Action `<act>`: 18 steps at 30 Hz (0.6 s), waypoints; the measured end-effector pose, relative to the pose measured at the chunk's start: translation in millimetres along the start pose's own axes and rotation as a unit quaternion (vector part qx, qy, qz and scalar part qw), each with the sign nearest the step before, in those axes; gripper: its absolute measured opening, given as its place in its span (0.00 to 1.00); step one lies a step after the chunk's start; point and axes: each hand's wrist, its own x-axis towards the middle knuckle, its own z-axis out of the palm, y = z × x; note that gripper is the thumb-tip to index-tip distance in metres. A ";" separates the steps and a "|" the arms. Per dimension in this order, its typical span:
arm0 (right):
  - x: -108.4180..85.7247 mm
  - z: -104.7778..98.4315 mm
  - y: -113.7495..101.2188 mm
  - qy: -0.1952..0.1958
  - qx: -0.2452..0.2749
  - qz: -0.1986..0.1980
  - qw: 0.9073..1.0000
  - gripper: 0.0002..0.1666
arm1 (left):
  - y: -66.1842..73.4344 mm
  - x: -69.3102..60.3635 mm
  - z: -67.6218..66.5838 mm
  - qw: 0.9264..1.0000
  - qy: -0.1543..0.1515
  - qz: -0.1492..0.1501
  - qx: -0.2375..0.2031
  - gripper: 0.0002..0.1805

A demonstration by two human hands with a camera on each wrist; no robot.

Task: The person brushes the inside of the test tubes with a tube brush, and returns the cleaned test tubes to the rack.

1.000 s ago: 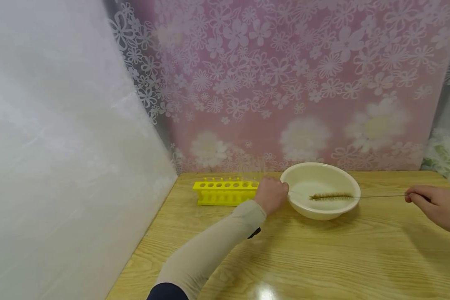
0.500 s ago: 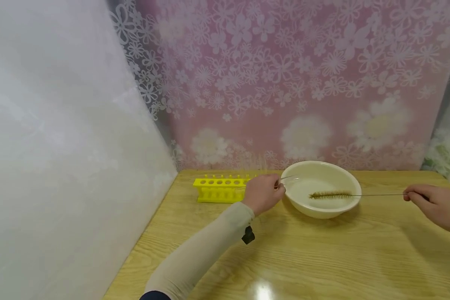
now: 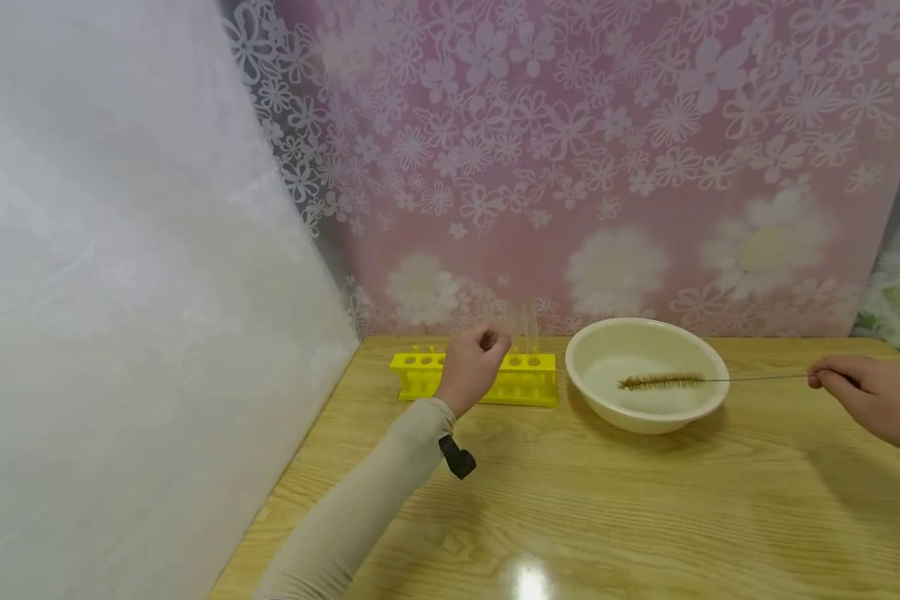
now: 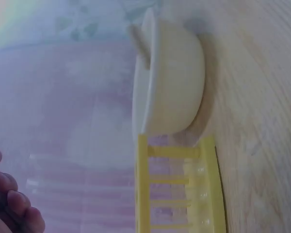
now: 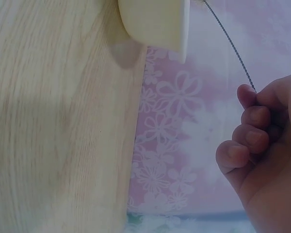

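My left hand (image 3: 471, 367) is held over the yellow test tube rack (image 3: 525, 387), its fingers curled. In the left wrist view those fingers (image 4: 19, 203) curl over a faint greyish strip, apparently a clear glass test tube; most of it is hidden. Several other clear test tubes (image 3: 532, 327) stand upright at the rack's right part. At the far right my right hand (image 3: 873, 400) grips the thin twisted wire handle (image 5: 235, 48) of a test tube brush (image 3: 662, 381). The brush's tan bristles lie horizontally over the white basin (image 3: 645, 421), with the wire passing across its right rim.
The rack and the basin stand side by side at the back of the wooden table (image 3: 615, 508), a narrow gap between them. A pink floral curtain (image 3: 607, 167) hangs behind, and a pale sheet (image 3: 135, 292) closes off the left side.
My left hand has moved left from the basin's rim to above the rack, turning the clear tube it held out of sight. The right hand and the brush have stayed almost still.
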 end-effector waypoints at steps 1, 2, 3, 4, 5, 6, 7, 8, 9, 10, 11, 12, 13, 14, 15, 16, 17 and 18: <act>1.0 -0.7 -0.6 -0.001 0.002 0.002 1.000 0.16 | -2.1 1.2 -5.5 1.000 0.013 -0.002 -0.011 0.20; 1.8 -1.3 -1.1 -0.002 0.001 0.002 1.000 0.16 | -4.6 2.8 -10.9 0.999 0.025 -0.003 -0.021 0.20; 2.6 -1.6 -1.6 -0.004 0.002 0.003 1.000 0.16 | -8.1 4.9 -16.1 0.999 0.038 -0.004 -0.030 0.19; 3.3 -1.8 -2.0 -0.004 0.002 0.003 1.000 0.16 | -12.0 6.8 -21.1 0.998 0.051 -0.009 -0.038 0.20; 4.0 -1.7 -2.4 -0.003 0.002 0.001 1.000 0.16 | -15.9 8.6 -26.2 0.997 0.063 -0.015 -0.046 0.20; 4.5 -1.7 -2.8 -0.003 0.002 0.000 1.000 0.16 | -20.1 10.3 -31.2 0.996 0.074 -0.023 -0.052 0.19; 5.1 -1.4 -3.0 -0.001 -0.002 -0.004 1.000 0.15 | -25.2 12.2 -35.9 0.994 0.085 -0.028 -0.054 0.20; 5.7 -0.9 -3.2 0.003 -0.004 -0.007 1.000 0.15 | -30.6 14.2 -40.1 0.993 0.095 -0.034 -0.057 0.20; 6.3 -0.3 -3.3 0.007 -0.007 -0.011 1.000 0.14 | -35.5 15.9 -44.3 0.992 0.104 -0.043 -0.061 0.20; 6.8 0.3 -3.4 0.012 -0.012 -0.016 1.000 0.14 | -40.0 17.3 -48.1 0.990 0.113 -0.048 -0.068 0.20; 7.0 0.9 -3.3 0.016 -0.016 -0.020 1.000 0.13 | -44.9 19.3 -51.4 0.988 0.122 -0.051 -0.076 0.20; 7.2 1.5 -3.2 0.017 -0.017 -0.021 0.999 0.13 | -49.3 21.2 -54.1 0.986 0.131 -0.055 -0.082 0.21; 7.1 2.0 -3.0 0.019 -0.018 -0.025 0.999 0.12 | -53.9 23.2 -56.3 0.984 0.140 -0.056 -0.090 0.22; 6.8 2.4 -3.0 0.018 -0.018 -0.025 0.999 0.12 | -57.5 24.9 -58.2 0.982 0.148 -0.059 -0.099 0.22; 6.2 2.7 -3.0 0.017 -0.019 -0.025 0.999 0.12 | -60.6 26.6 -59.8 0.980 0.156 -0.061 -0.106 0.23; 5.7 2.9 -3.0 0.015 -0.020 -0.025 0.999 0.12 | -63.1 28.1 -61.0 0.978 0.162 -0.062 -0.112 0.23; 5.1 3.1 -3.0 0.014 -0.020 -0.024 0.999 0.12 | -65.4 29.6 -62.0 0.977 0.168 -0.065 -0.116 0.23; 4.7 3.3 -3.3 0.012 -0.021 -0.023 0.999 0.12 | -66.7 30.9 -63.1 0.975 0.172 -0.068 -0.121 0.23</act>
